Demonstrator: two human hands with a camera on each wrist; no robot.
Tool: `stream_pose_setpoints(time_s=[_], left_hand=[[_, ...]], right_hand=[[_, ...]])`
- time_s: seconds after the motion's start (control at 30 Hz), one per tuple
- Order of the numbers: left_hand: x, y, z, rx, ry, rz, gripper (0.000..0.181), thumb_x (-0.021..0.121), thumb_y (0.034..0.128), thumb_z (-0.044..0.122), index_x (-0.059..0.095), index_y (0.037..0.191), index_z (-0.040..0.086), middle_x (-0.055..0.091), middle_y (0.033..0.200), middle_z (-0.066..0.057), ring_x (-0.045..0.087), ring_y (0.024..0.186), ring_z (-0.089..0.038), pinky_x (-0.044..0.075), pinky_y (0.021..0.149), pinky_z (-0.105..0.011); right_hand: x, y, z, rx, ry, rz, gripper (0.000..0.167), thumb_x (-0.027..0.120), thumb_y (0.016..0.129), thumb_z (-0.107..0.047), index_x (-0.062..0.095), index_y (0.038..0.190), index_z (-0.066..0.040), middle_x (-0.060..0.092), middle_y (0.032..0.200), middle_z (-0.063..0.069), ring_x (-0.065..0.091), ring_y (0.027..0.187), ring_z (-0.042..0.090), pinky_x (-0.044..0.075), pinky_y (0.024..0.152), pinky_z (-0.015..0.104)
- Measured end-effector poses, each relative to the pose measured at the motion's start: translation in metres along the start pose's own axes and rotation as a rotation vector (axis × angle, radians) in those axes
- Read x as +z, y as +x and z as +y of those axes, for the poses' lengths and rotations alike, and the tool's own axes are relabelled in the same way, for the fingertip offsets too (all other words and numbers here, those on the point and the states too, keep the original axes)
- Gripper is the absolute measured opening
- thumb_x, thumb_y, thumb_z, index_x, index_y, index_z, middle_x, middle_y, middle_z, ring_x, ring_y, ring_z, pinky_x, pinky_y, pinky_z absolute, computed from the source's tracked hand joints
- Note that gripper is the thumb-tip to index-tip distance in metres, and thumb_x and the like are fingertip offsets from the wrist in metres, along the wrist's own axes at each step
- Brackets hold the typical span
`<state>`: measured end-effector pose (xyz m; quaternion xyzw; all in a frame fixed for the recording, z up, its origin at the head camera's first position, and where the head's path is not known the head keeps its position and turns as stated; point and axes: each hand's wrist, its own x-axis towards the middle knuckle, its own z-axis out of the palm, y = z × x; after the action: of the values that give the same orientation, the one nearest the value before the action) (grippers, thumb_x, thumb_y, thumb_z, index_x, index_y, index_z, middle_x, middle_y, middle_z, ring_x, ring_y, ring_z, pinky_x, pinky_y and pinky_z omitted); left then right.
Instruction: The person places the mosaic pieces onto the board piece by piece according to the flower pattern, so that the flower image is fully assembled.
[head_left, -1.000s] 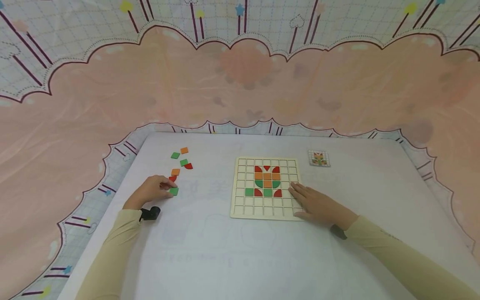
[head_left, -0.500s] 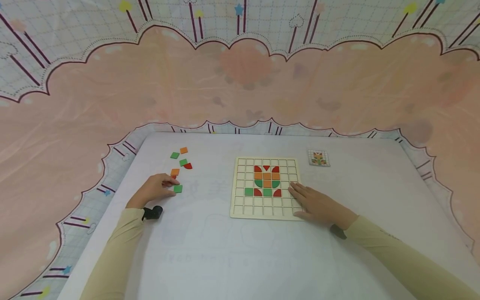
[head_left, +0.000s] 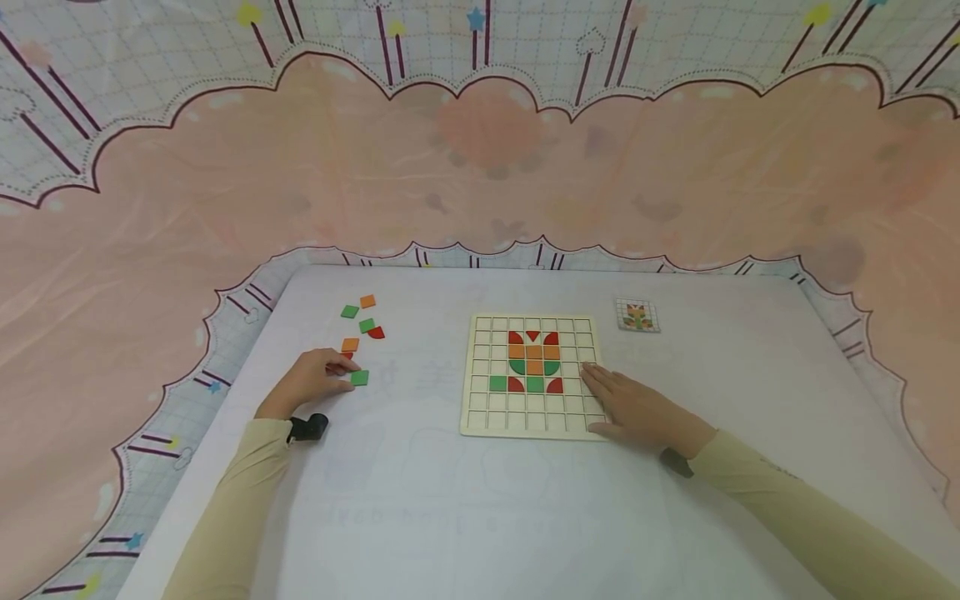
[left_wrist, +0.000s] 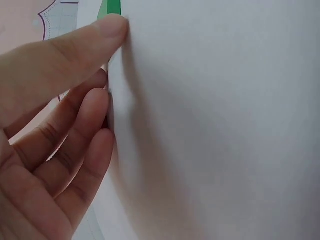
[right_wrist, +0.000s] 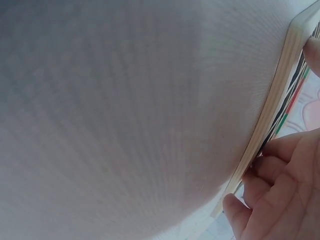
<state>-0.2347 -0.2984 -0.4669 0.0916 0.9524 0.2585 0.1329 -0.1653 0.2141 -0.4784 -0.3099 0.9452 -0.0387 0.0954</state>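
My left hand (head_left: 309, 382) is low over the table's left side, thumb and index finger at the near end of a green square tile (head_left: 360, 377), pinching it. Up close in the left wrist view, the thumb (left_wrist: 112, 27) touches the edge of that green tile (left_wrist: 114, 7); the other fingers curl loosely beneath. Flat on the right border of a cream grid board (head_left: 491, 423) rests my right hand (head_left: 637, 410), its fingers extended. Red, orange and green tiles form a tulip-like figure in the board's middle cells. The right wrist view shows the board's wooden edge (right_wrist: 270, 110) beside the fingers.
Beyond the left hand lie loose tiles: orange squares (head_left: 367, 301), green squares (head_left: 350, 312) and a red quarter-round piece (head_left: 377, 332). Another red piece (head_left: 347, 356) is partly hidden by the left fingers. A small pattern card (head_left: 638, 317) lies at the back right of the white table (head_left: 420, 508).
The left hand has shifted a little to the right, bringing the green tile away from the red piece and orange tile. The right hand stays in place on the board.
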Motion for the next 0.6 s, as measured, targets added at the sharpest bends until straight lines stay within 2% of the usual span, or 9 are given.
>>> stream_pose_setpoints(time_s=[0.17, 0.43, 0.6], left_hand=[[0.003, 0.002, 0.004, 0.011, 0.008, 0.006, 0.028, 0.074, 0.0790, 0.010, 0.070, 0.106, 0.004, 0.065, 0.105, -0.015, 0.056, 0.094, -0.026, 0.047, 0.091, -0.046], [0.007, 0.003, 0.013, -0.004, -0.029, 0.003, 0.030, 0.074, 0.0799, 0.014, 0.068, 0.107, 0.005, 0.064, 0.103, -0.013, 0.055, 0.095, -0.025, 0.047, 0.092, -0.045], [0.010, 0.004, 0.017, 0.026, -0.028, 0.019, 0.029, 0.074, 0.0800, 0.016, 0.068, 0.106, 0.005, 0.066, 0.099, -0.010, 0.057, 0.091, -0.023, 0.049, 0.088, -0.042]], right_hand=[[0.000, 0.000, -0.001, 0.009, 0.003, 0.003, 0.081, 0.048, 0.092, -0.054, 0.020, 0.149, -0.003, 0.021, 0.156, 0.013, 0.022, 0.144, 0.030, 0.027, 0.114, 0.045], [-0.001, 0.001, -0.001, 0.015, 0.003, -0.005, 0.081, 0.048, 0.092, -0.053, 0.020, 0.149, -0.003, 0.020, 0.156, 0.014, 0.021, 0.144, 0.030, 0.025, 0.114, 0.046], [0.001, 0.001, 0.001, 0.025, -0.012, -0.006, 0.080, 0.047, 0.092, -0.053, 0.020, 0.149, -0.003, 0.020, 0.157, 0.013, 0.021, 0.144, 0.030, 0.025, 0.115, 0.046]])
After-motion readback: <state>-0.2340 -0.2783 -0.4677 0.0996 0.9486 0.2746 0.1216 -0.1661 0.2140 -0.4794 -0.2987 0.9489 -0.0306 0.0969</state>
